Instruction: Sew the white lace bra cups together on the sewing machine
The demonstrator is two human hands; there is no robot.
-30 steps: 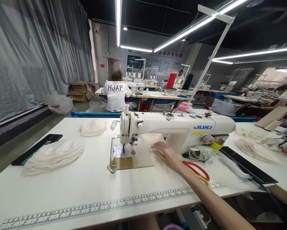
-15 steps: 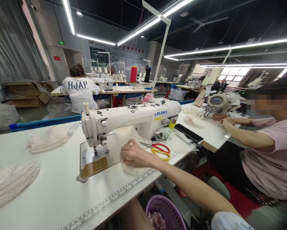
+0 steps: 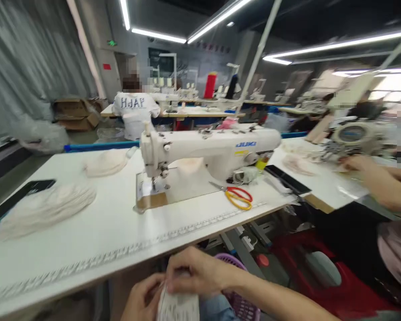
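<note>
Below the table's front edge, my left hand [image 3: 142, 295] and my right hand [image 3: 197, 273] come together over a cream lace-like fabric piece [image 3: 179, 307]. My right fingers pinch its upper edge, and my left fingers close on its left side; the lower part is cut off by the frame. Beyond them stands a white sewing machine [image 3: 200, 145] with another cream fabric piece [image 3: 189, 166] under its arm. Scissors [image 3: 237, 197] with red and yellow handles lie to the right of the needle plate. A stack of cream fabric pieces [image 3: 49, 207] rests on the left.
A smaller cream fabric pile [image 3: 106, 162] lies at the table's back left. A dark phone-like slab [image 3: 41, 185] is beside the large stack. Below the table is a purple basket [image 3: 242, 303]. To the right, a co-worker's hand [image 3: 357, 162] is at another machine [image 3: 354, 136].
My right hand has drawn a cream fabric piece off the table toward me, down past the front edge. My left hand has come into view and holds it too. The camera view has shifted.
</note>
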